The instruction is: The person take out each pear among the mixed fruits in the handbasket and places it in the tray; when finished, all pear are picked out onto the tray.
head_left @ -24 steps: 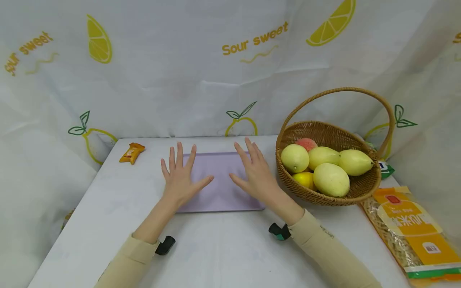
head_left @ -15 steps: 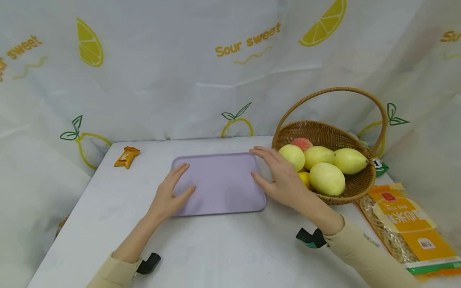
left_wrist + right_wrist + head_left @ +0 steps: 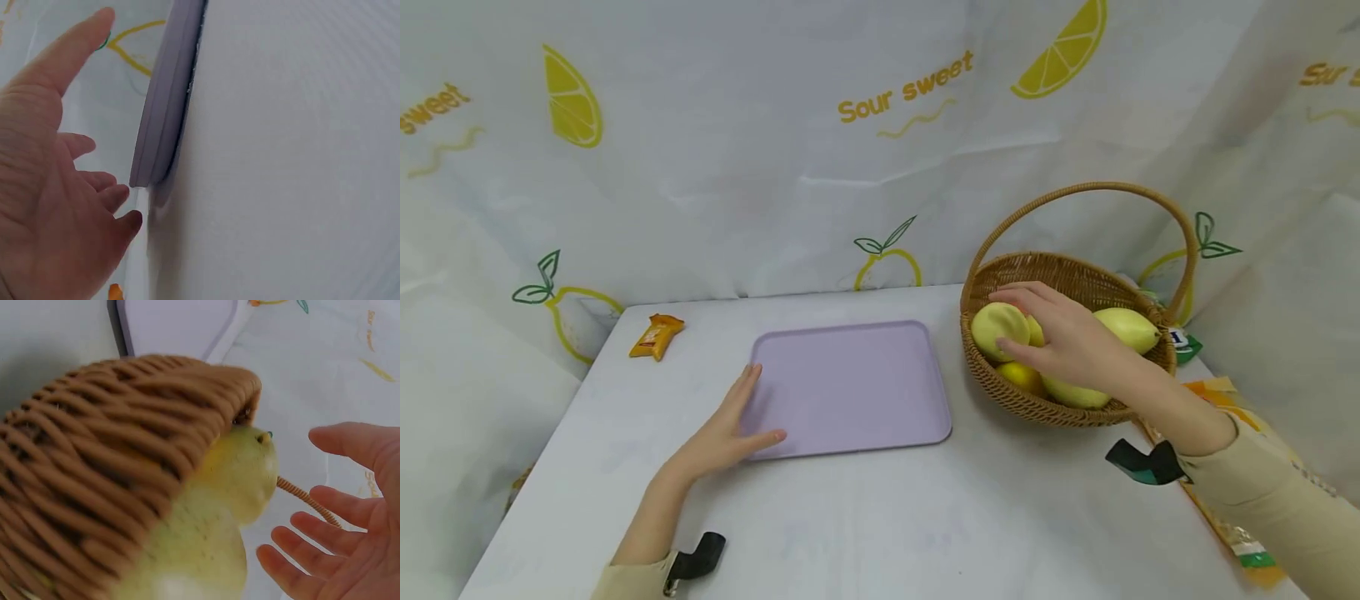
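My right hand (image 3: 1071, 342) hovers over the wicker basket (image 3: 1018, 404), its fingers spread around a round pale-green fruit (image 3: 996, 333) at the basket's left side. In the right wrist view, a gap shows between the fingers (image 3: 312, 550) and the pale-green fruit (image 3: 240, 469). A yellow fruit (image 3: 1021, 377) and elongated pale-green ones (image 3: 1126, 327) lie beside it, partly hidden by the hand. My left hand (image 3: 718, 437), fingers extended, is at the left edge of a flat lilac tray (image 3: 850, 387); whether it touches the tray is unclear.
An orange-wrapped snack (image 3: 657, 336) lies at the table's back left. Right of the basket are a green packet (image 3: 1186, 347) and an orange food bag (image 3: 1251, 550), mostly covered by my right arm. A lemon-printed white curtain (image 3: 737, 167) rises behind the table.
My right hand has moved right from above the tray to over the basket. My left hand has shifted left and toward me, to the tray's edge. The view has turned slightly right.
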Motion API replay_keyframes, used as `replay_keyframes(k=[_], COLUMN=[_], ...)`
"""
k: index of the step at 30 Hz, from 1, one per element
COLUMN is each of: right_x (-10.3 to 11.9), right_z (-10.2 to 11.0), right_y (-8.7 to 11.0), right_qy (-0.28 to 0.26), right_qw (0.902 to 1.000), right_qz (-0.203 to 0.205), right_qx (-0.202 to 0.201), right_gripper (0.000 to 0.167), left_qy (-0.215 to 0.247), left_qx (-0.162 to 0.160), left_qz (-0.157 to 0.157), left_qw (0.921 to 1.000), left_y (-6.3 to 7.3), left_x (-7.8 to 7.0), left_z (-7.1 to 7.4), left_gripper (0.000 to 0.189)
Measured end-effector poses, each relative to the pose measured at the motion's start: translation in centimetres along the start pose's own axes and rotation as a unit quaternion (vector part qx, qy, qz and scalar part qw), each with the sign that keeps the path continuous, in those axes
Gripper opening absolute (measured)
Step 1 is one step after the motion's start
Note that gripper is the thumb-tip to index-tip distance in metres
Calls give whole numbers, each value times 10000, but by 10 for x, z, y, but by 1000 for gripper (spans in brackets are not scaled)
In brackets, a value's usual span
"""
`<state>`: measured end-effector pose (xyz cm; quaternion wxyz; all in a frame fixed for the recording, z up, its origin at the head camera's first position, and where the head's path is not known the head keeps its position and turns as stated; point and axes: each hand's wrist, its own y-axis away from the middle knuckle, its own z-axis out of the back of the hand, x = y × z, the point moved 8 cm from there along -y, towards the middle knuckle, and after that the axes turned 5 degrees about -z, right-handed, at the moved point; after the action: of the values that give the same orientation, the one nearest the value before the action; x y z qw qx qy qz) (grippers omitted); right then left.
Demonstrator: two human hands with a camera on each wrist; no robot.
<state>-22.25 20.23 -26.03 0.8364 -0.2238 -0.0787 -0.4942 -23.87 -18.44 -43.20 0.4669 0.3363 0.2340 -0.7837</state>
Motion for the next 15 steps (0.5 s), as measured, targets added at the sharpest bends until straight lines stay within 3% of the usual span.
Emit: replay_keyframes(k=[4,15], right_x=[-8,-25], right_z=[-2,-15], right_y=[-5,-18], right_qy=[-18,-116], right_qw=[9975,9746], right_qz=[-109,-274], right_qx=[700,2222], right_gripper=[56,67], left_qy=[103,295], left_qx=[14,35], left_qz=[279,68], left_qw=[9996,9995], left_y=[5,6], left_x=[18,27], left_z=[-2,-10], left_gripper=[113,118])
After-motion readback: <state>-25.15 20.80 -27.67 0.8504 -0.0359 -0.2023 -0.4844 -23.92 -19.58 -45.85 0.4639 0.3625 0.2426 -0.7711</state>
